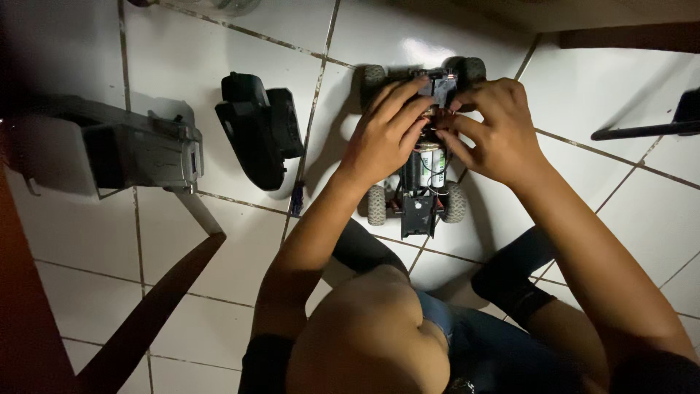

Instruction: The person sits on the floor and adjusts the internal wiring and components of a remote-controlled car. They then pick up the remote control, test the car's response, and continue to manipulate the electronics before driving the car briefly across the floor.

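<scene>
1. We work on a stripped toy car chassis (419, 171) lying on the tiled floor (219, 292).
2. Our left hand (383, 135) and right hand (492, 131) pinch small wiring near its battery pack (426, 168).
3. A black body shell (259, 128) and grey truck body (124, 149) lie apart, leftward.
4. Next likely calls for fine fingertip control.
</scene>
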